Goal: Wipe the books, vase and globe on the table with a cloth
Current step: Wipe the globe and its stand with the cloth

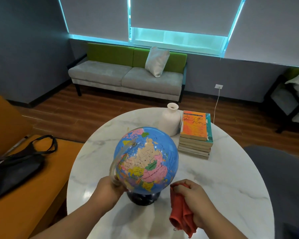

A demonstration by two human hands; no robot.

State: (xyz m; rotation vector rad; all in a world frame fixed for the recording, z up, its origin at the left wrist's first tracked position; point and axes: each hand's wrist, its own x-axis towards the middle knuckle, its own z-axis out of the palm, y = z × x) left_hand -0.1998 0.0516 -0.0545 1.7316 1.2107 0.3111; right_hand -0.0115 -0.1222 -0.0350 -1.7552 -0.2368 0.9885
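Globe [146,161] is stood on its dark base on the marble table [223,195]. Its clear arc is gripped low on the left side by the left hand [109,188], fingers curled round it. Just right of the globe's base, a red cloth [181,216] is bunched in the closed fingers of the right hand [192,195]; contact between cloth and globe cannot be told. Behind the globe a white vase [170,120] is seen upright, with the stacked books [195,133] touching its right side.

Bare marble is left open on the table [223,178] to the right of the globe [146,161] and along the left rim. The far side is taken up by the vase [169,121] and, just beside it, the stack of books [195,135].
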